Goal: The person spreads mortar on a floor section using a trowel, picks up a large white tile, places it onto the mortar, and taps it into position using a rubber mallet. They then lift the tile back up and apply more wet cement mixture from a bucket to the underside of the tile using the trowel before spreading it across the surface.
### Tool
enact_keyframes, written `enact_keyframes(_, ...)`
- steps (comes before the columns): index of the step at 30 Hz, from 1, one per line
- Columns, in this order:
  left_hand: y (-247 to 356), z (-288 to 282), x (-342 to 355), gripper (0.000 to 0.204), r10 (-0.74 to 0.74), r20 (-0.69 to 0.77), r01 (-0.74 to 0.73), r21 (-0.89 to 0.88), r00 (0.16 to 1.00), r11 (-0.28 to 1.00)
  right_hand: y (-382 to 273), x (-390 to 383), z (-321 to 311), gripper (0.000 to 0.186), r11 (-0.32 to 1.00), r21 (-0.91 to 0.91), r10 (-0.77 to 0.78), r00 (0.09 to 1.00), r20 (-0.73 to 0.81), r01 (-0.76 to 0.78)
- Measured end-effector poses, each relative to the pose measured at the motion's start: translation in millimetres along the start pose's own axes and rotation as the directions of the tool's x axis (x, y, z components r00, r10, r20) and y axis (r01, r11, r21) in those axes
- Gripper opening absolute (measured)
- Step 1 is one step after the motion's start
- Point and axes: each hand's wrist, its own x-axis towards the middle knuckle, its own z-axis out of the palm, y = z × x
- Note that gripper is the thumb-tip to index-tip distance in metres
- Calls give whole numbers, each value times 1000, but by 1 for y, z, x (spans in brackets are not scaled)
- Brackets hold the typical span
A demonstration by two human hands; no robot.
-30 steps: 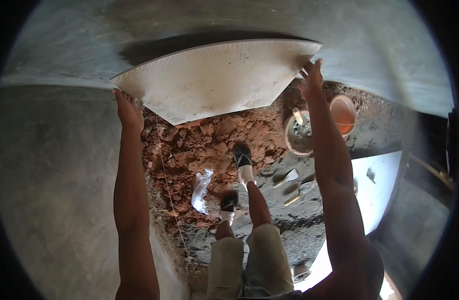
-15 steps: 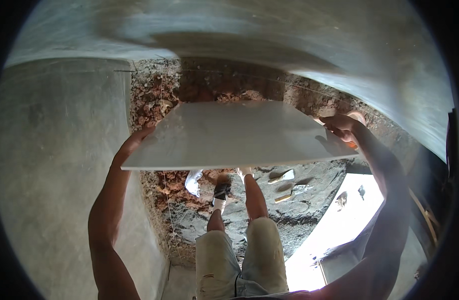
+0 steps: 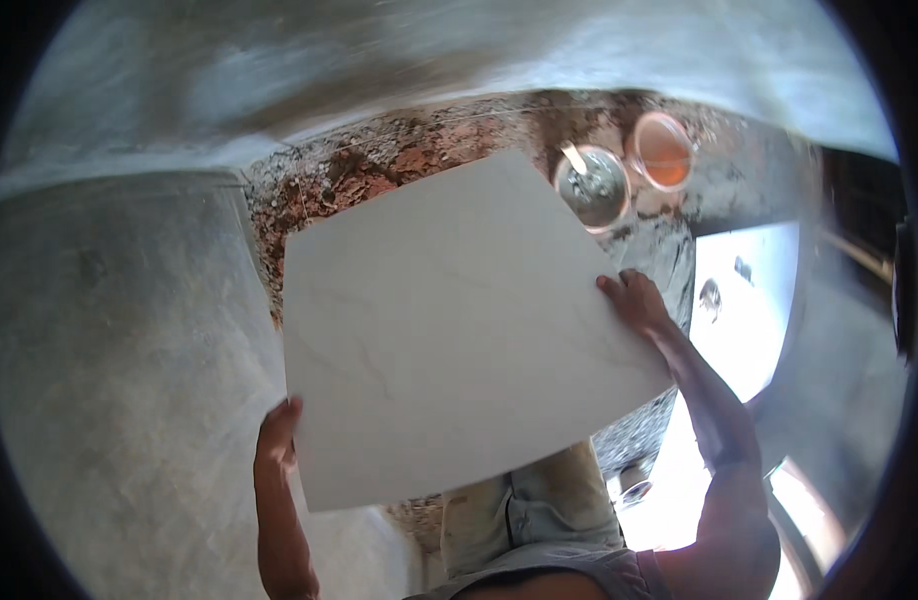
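A large white floor tile point(image 3: 459, 330) with faint grey veins is held up in front of my body, its broad face toward me. My left hand point(image 3: 279, 432) grips its left edge near the lower corner, thumb on the face. At the right edge, my right hand point(image 3: 637, 302) is closed on the tile, with the thumb over the face and the other fingers partly behind it. The tile slants, its right side higher than its left. It hides my lower legs and much of the ground.
Two buckets stand at the far right: one with grey mortar point(image 3: 591, 190) and a wooden-handled tool, one orange point(image 3: 665, 152). Smooth grey walls point(image 3: 119, 330) rise at the left and far side. Rough reddish soil point(image 3: 409, 160) edges the tile. A bright white slab point(image 3: 744, 290) lies right.
The tile has tipped up to show its face and turned, its left side dropping. My left hand has come down and nearer. Both buckets are now fully in view.
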Motion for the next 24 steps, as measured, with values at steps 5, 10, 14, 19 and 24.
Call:
enact_keyframes(5, -42, -15, -118, 53, 59, -226, -40, 89, 972, 995, 46, -138, 93, 61, 945, 259, 204, 979, 11, -200)
enact_keyframes(10, -59, 23, -172, 49, 158, -431, 66, 461, 889, 885, 114, -259, 171, 58, 759, 491, 423, 897, 129, -429)
enact_keyframes(14, -76, 43, -153, 50, 246, -261, -30, 626, 934, 779, 170, -336, 237, 57, 601, 534, 528, 797, 293, -595)
enact_keyframes(19, -103, 147, -118, 42, 258, 17, -173, 785, 966, 595, 235, -431, 351, 53, 435, 644, 702, 685, 195, -630)
enact_keyframes(24, -193, 286, -61, 47, 231, 305, -354, 911, 924, 211, 307, -494, 469, 48, 216, 823, 884, 463, 64, -525)
